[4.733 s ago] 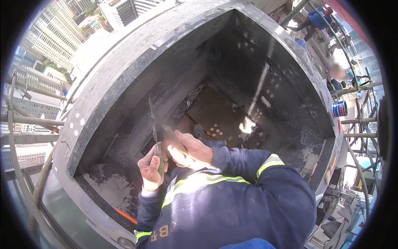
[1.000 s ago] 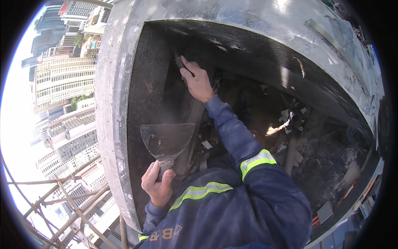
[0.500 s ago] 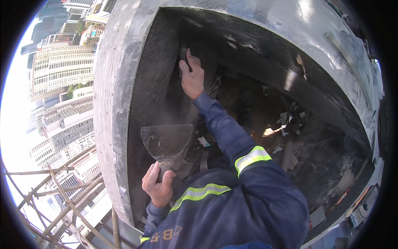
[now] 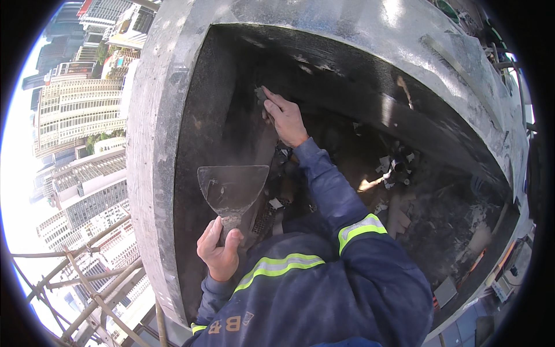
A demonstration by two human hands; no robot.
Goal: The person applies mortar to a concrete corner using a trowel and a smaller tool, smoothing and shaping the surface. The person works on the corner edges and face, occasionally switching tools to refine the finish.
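Observation:
My left hand point(image 4: 219, 251) is closed on the handle of a wide putty knife point(image 4: 234, 188), its broad dusty blade pointing up and away from me. My right hand point(image 4: 287, 122) reaches further in, by the dark inner corner of the concrete recess point(image 4: 202, 110). Its thumb and fingers are pinched on a small grey flat piece point(image 4: 260, 93) that sticks out past the fingertips. Dim light and dust hide what kind of tool it is, and whether it touches the wall I cannot tell.
A thick pale concrete edge point(image 4: 141, 173) frames the recess. Bamboo scaffolding point(image 4: 95, 289) stands outside at the lower left, with tall buildings point(image 4: 78, 110) far beyond. Debris and scraps point(image 4: 399, 165) lie in the shadows below at the right.
My right hand has moved right and down in the picture, with its small grey piece. The left hand with the putty knife stays nearly in place. The view has shifted slightly.

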